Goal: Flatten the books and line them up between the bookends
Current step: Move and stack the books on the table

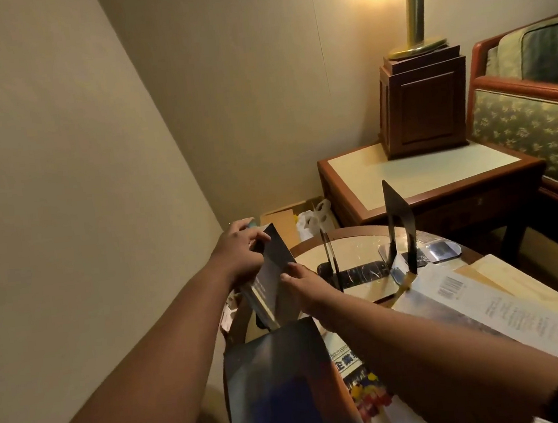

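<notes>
I hold a dark-covered book upright and tilted over the left edge of the round table. My left hand grips its top left corner. My right hand holds its right edge lower down. Two black bookends stand on the table: a thin left bookend seen edge-on and a taller right bookend. No book stands between them. Another dark book lies near me, beside a colourful book. A large pale book with a barcode lies flat at the right.
A wooden side table behind carries a wooden lamp base with a brass pole. A green patterned armchair stands at the right. A cardboard box and a white plastic bag sit on the floor by the wall.
</notes>
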